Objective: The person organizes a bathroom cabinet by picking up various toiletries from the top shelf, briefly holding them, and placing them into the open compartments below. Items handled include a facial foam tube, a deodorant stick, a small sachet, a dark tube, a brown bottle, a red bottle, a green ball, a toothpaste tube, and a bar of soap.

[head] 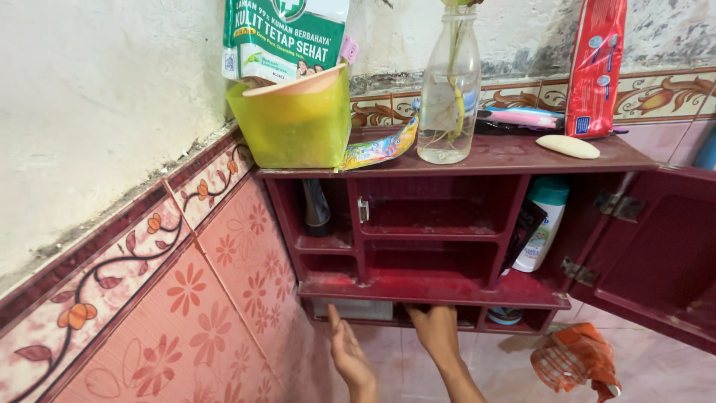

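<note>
A dark red wall cabinet point(447, 287) hangs in a tiled corner, its door point(664, 254) swung open to the right. My left hand point(347, 351) is raised just below the cabinet's bottom left, palm open, fingers apart and holding nothing. My right hand point(436, 332) reaches into the lowest compartment beside a flat grey thing point(354, 308). Its fingertips are hidden inside the cabinet, so whether it grips anything does not show.
On top stand a yellow-green tub point(294, 123), a green-and-white pouch point(283, 33), a glass bottle with a plant cutting point(447, 89), toothbrushes point(522, 117), a pale soap bar point(568, 146) and a red packet point(597, 67). A white bottle point(544, 224) sits inside. An orange checked cloth point(578, 362) hangs below.
</note>
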